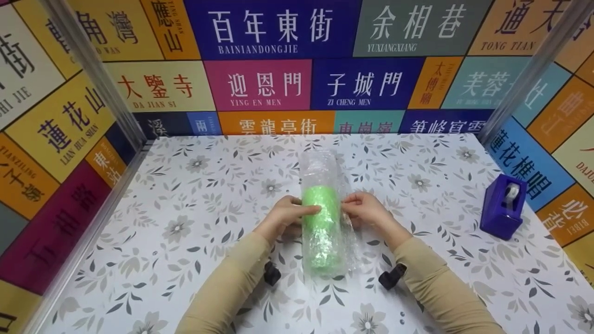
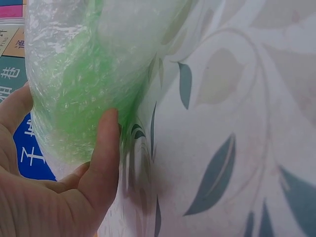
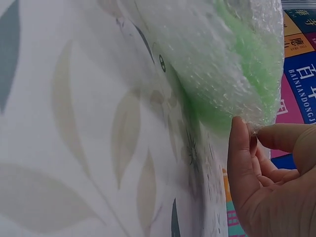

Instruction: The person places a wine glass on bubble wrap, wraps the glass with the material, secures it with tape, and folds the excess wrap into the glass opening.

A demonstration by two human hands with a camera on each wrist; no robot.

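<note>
A bright green cylinder [image 1: 322,222] lies lengthwise on the table, rolled up in clear bubble wrap [image 1: 319,168] that extends well past its far end. From the left side, my left hand [image 1: 284,214] grips the wrapped cylinder, thumb over the top and fingers low against its side. My right hand [image 1: 369,214] pinches the wrap's loose edge along the right side. In the right wrist view, thumb and fingertips meet on the wrap [image 3: 210,59]. The left wrist view has the left hand [image 2: 54,202] around the wrapped green shape. What the cylinder is stays hidden under the plastic.
A purple tape dispenser [image 1: 502,208] with a roll of tape stands at the table's right side. The table [image 1: 209,278] has a floral cover. Colourful panels with printed characters [image 1: 271,30] enclose it at the back and both sides.
</note>
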